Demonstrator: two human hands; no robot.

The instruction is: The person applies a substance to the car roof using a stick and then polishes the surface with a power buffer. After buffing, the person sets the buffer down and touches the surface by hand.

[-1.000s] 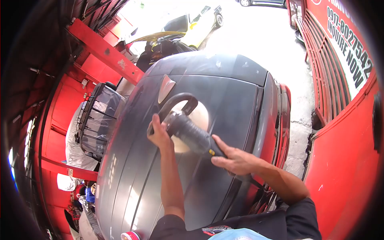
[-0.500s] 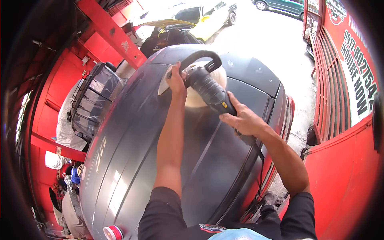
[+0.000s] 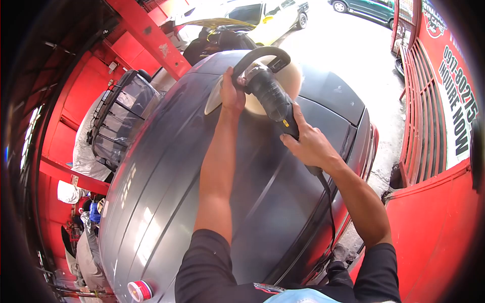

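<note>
A black car polisher (image 3: 273, 96) lies over the far part of a dark grey car roof (image 3: 166, 202). My left hand (image 3: 232, 96) is closed around the side of its curved loop handle (image 3: 252, 53). Behind it, my right hand (image 3: 311, 144) grips the rear of the body near a small yellow switch (image 3: 286, 122). The pale round pad (image 3: 292, 76) shows beneath the tool head, against the roof. Just left of my left hand, a cream-coloured fin (image 3: 214, 98) stands on the roof. From the polisher's back end a black cord (image 3: 329, 202) hangs down the car's right side.
A round red-and-white tin (image 3: 140, 291) sits on the roof at lower left. Left of the car are a roof rack (image 3: 118, 118) and a red post (image 3: 151, 38). Red railings (image 3: 418, 111) and a lettered sign (image 3: 454, 96) stand right. A yellow-and-white car (image 3: 268, 22) is ahead.
The polisher and both my hands have moved slightly forward, away from me, along the roof. The camera view has shifted a little. Both hands keep their grip.
</note>
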